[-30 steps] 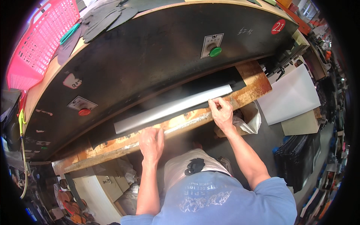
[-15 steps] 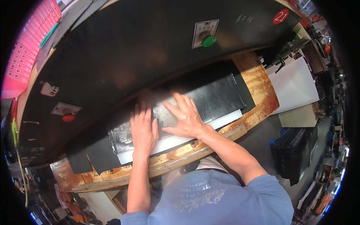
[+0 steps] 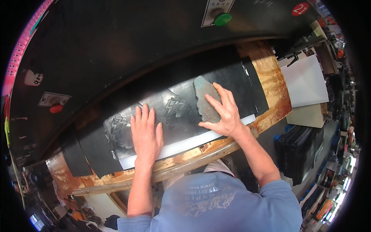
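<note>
A black sheet with zigzag outlines pressed into it lies across the worktop, over a white board whose near edge shows. My left hand rests flat on the left part of the sheet, fingers stretched out, beside one of the outlines. On the right part lies a flat grey-green cutting die with a wavy left edge. My right hand grips it, thumb at its near end and fingers over its right side.
A wide black machine head hangs over the far side, with a green button and a red button. The worn wooden worktop has a raised front edge. To the right are white paper and a stack of dark sheets.
My right hand has moved right along the sheet, with the grey-green die now under it. A zigzag outline shows between my hands. My left hand stays flat in nearly the same place.
</note>
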A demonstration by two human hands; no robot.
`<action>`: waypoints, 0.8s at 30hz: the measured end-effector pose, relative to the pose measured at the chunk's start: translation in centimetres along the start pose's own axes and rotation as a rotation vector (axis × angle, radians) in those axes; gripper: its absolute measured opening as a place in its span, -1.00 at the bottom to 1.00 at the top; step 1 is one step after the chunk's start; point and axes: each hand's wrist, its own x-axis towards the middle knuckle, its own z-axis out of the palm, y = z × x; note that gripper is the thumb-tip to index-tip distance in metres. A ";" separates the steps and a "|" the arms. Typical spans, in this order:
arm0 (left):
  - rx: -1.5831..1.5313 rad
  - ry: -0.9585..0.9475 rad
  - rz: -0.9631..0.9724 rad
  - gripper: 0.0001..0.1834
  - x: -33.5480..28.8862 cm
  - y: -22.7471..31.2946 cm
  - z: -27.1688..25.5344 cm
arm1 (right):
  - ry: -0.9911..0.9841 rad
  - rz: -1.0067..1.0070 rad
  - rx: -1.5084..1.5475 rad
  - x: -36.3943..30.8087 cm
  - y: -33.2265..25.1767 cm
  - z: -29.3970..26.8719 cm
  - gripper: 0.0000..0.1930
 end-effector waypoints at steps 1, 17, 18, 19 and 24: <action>0.007 -0.002 0.010 -0.40 -0.3 -0.2 -0.2 | -0.001 -0.008 0.003 0.0 -0.2 0.1 -0.08; 0.037 0.081 -0.024 -0.43 -2.3 -1.3 -1.1 | -0.063 -0.117 0.108 1.2 -1.2 1.2 -0.13; 0.026 0.085 -0.024 -0.45 -2.1 -1.3 -1.2 | -0.061 -0.109 0.116 1.3 -1.2 1.1 -0.13; 0.020 0.099 -0.028 -0.47 -2.2 -1.2 -1.3 | -0.045 -0.116 0.132 1.2 -1.3 1.1 -0.14; -0.205 0.303 0.023 -0.64 -4.7 0.9 -2.4 | 0.010 -0.132 0.071 1.2 -1.4 1.0 -0.21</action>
